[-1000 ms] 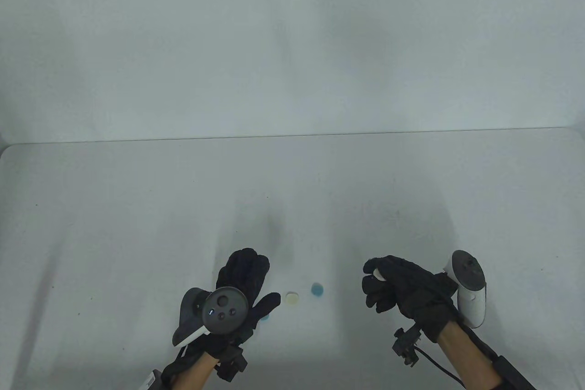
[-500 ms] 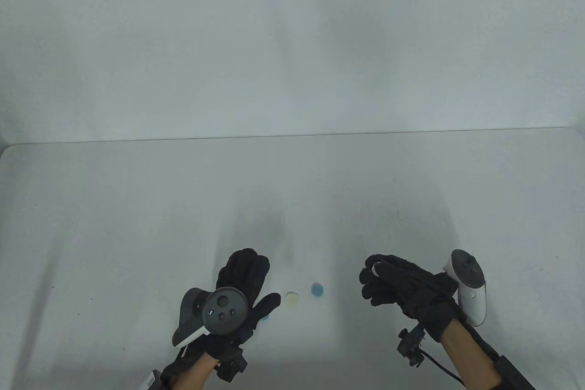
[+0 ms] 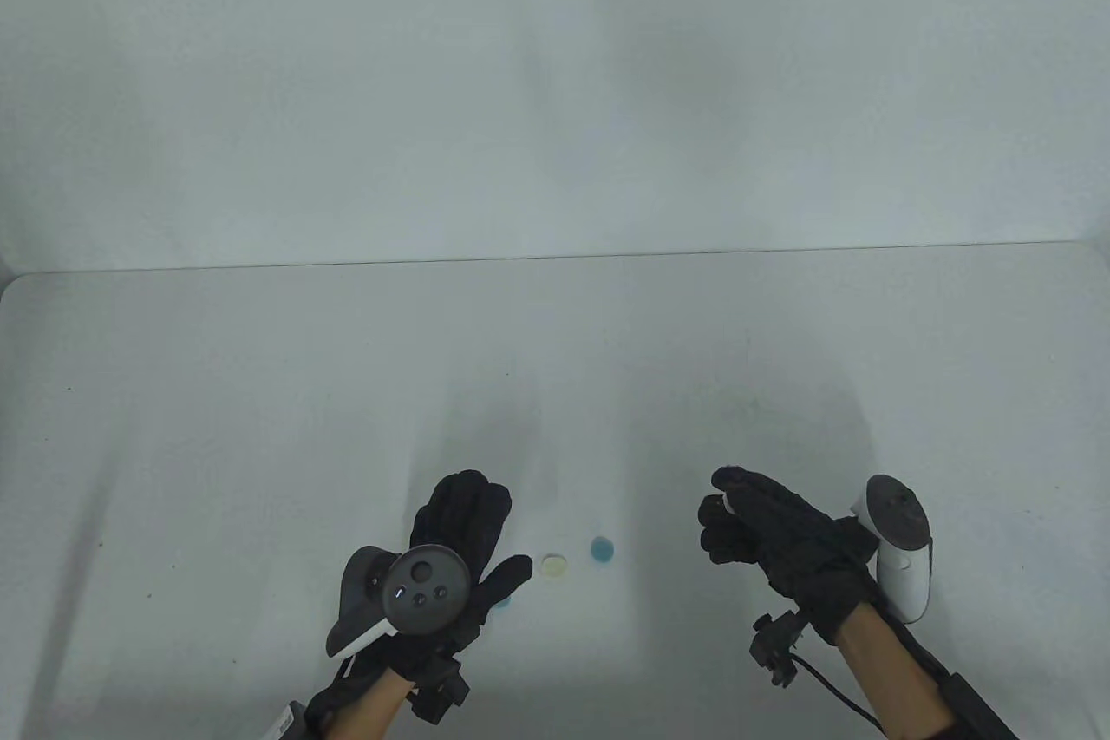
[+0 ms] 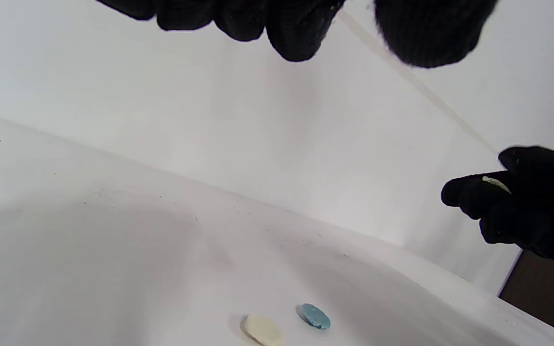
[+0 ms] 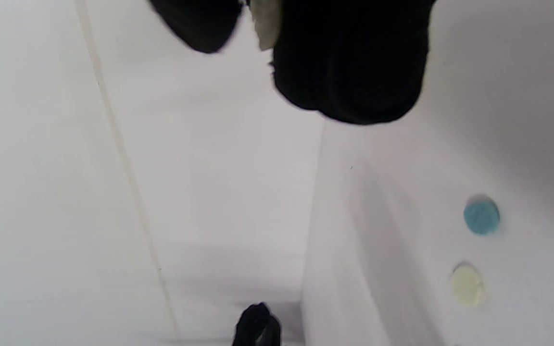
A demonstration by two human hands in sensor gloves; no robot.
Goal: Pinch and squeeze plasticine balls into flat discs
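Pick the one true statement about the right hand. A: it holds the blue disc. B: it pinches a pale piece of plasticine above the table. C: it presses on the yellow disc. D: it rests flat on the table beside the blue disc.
B: the right hand is raised and a pale piece of plasticine shows between its fingers, while the yellow disc and the blue disc lie untouched on the table.

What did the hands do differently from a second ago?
The right hand shifted a little to the right and turned, closing its fingers tighter on the pale piece of clay it pinches above the table. Nothing was let go. The left hand stayed spread and still, and the yellow disc and blue disc lie where they were.
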